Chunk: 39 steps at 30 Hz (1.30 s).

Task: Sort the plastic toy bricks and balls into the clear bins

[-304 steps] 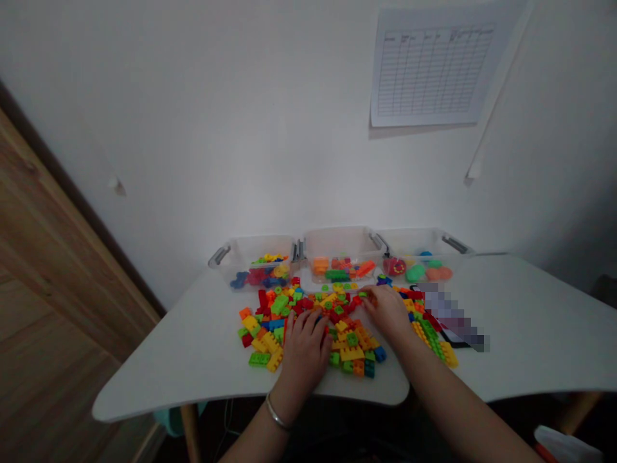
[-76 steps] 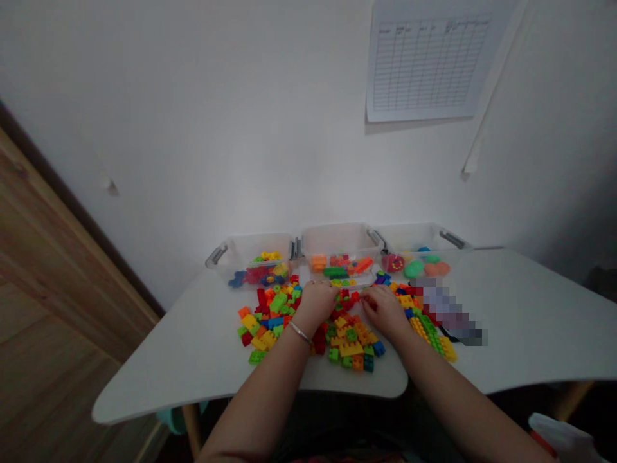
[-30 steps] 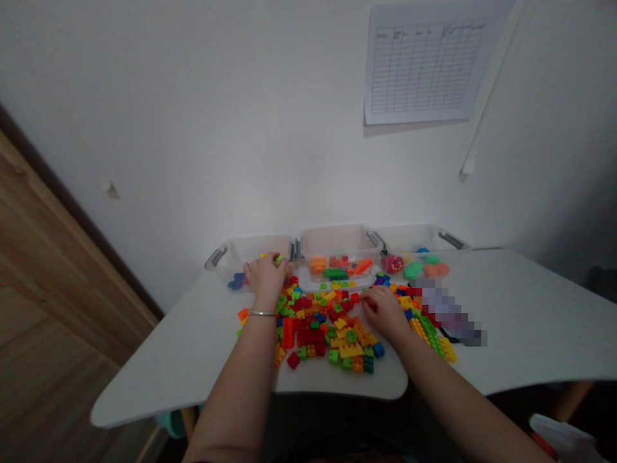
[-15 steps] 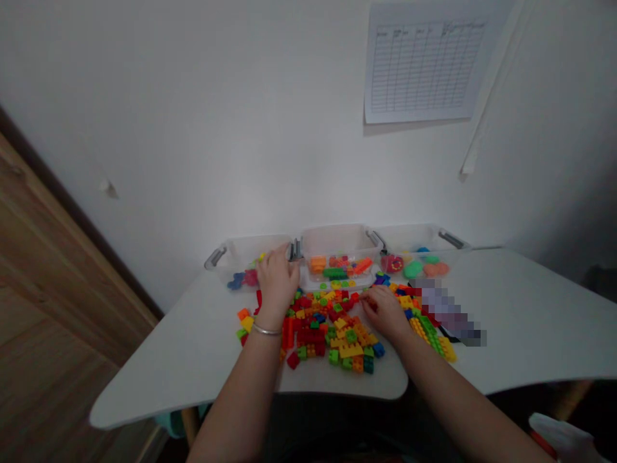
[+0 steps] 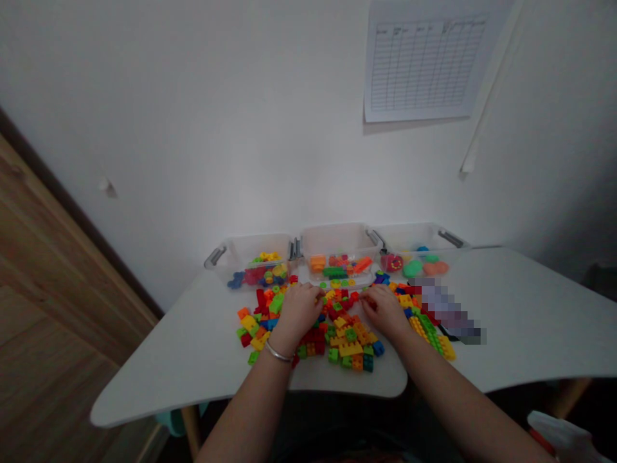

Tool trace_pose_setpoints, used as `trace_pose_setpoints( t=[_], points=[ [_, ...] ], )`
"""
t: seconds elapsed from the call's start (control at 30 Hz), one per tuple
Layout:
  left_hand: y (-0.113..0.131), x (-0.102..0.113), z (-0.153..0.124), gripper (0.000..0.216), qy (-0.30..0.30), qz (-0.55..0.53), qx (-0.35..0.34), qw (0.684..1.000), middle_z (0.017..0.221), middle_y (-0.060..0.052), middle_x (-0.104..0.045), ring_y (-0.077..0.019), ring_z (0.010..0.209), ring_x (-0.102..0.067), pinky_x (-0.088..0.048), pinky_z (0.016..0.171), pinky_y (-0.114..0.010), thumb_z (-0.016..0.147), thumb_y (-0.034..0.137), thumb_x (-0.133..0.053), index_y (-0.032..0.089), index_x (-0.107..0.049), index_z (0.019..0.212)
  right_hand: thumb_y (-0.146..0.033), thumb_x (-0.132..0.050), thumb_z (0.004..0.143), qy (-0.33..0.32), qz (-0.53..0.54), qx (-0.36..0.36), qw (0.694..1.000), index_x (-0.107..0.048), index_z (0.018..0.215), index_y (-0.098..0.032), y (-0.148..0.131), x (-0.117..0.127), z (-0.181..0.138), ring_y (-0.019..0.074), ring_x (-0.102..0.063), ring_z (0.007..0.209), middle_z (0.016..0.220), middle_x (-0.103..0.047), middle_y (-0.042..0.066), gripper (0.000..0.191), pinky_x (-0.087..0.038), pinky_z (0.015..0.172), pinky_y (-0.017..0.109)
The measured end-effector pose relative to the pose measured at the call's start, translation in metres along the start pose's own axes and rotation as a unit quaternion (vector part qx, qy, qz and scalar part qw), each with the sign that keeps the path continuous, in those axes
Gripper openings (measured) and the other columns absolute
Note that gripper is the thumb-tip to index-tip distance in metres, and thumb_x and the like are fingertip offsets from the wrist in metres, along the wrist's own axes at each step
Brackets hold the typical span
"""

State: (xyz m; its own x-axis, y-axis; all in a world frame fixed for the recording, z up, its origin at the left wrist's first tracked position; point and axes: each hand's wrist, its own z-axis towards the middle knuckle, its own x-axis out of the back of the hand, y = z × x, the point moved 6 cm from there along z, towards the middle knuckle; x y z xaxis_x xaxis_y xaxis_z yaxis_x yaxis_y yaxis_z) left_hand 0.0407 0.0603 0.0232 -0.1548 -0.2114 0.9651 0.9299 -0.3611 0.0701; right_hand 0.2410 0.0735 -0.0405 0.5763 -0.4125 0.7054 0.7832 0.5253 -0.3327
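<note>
A heap of toy building bricks [image 5: 350,348] in red, orange, yellow, green and blue covers the middle of the white table [image 5: 159,379]. My left hand [image 5: 301,310], with a silver bangle at the wrist, is over the heap's left half. Its fingers curl down among the bricks, and whatever lies between them is hidden. On the heap's right side rests my right hand [image 5: 384,310], fingers bent and pressed together. A red brick [image 5: 355,297] sits right at its fingertips; I cannot tell whether it is gripped.
Behind the heap stand a left clear bin [image 5: 255,243], a middle bin [image 5: 332,238] and a right bin [image 5: 409,235], each with colourful toy pieces inside. A blurred flat object [image 5: 450,312] lies right of the bricks. A printed sheet [image 5: 424,64] hangs on the wall.
My left hand has come back from the left bin, towards me and rightward, down to the heap. Yellow and blue pieces in that bin are now uncovered. My right hand has hardly moved.
</note>
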Motion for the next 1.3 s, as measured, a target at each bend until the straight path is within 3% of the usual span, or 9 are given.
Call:
trace_pose_setpoints(
  t=[0.27,0.53,0.7,0.93,1.3],
  points=[
    [0.0,-0.018,0.004,0.037,-0.016,0.033,-0.054,0.998,0.107,-0.006,-0.069,-0.0218,0.098,-0.062,-0.047,0.089,-0.035,0.086,0.012,-0.051,0.027,-0.067,0.116,-0.01,-0.054,0.082,0.0,0.003,-0.003,1.0,-0.066,0.083,-0.019,0.0,0.0,0.0,0.0224,-0.056,0.088,0.084,-0.067,0.006,0.015,-0.045,0.082,0.036],
    [0.001,-0.022,0.009,0.027,-0.017,0.06,-0.074,0.995,0.102,-0.006,-0.068,-0.0227,0.1,-0.058,-0.047,0.088,-0.036,0.087,0.017,-0.054,0.025,-0.069,0.107,-0.012,-0.053,0.081,0.003,0.004,0.0,1.0,-0.066,0.083,-0.019,0.001,-0.002,0.0,0.0227,-0.057,0.088,0.084,-0.067,0.006,0.015,-0.045,0.083,0.037],
    [0.006,-0.02,0.012,0.032,-0.018,0.072,-0.089,0.993,0.101,-0.007,-0.068,-0.024,0.099,-0.058,-0.048,0.085,-0.037,0.089,0.018,-0.05,0.026,-0.066,0.115,-0.012,-0.052,0.081,0.001,0.004,-0.002,1.0,-0.065,0.083,-0.02,0.0,-0.002,0.0,0.0224,-0.056,0.088,0.084,-0.067,0.006,0.016,-0.045,0.083,0.037],
    [0.013,-0.018,0.016,0.031,-0.034,0.09,-0.103,0.99,0.097,-0.01,-0.068,-0.0245,0.096,-0.061,-0.047,0.084,-0.04,0.089,0.014,-0.046,0.023,-0.068,0.109,-0.012,-0.053,0.081,-0.003,0.006,-0.001,1.0,-0.065,0.083,-0.02,0.0,-0.002,0.0,0.0222,-0.056,0.089,0.085,-0.067,0.006,0.015,-0.044,0.084,0.037],
    [0.009,-0.02,0.02,0.028,-0.041,0.054,-0.114,0.991,0.095,-0.01,-0.069,-0.0237,0.096,-0.064,-0.049,0.085,-0.038,0.087,0.013,-0.05,0.023,-0.07,0.103,-0.013,-0.052,0.083,-0.001,0.011,-0.006,1.0,-0.066,0.085,-0.02,0.001,-0.003,0.0,0.0231,-0.056,0.09,0.085,-0.067,0.006,0.015,-0.045,0.084,0.038]
  ],
)
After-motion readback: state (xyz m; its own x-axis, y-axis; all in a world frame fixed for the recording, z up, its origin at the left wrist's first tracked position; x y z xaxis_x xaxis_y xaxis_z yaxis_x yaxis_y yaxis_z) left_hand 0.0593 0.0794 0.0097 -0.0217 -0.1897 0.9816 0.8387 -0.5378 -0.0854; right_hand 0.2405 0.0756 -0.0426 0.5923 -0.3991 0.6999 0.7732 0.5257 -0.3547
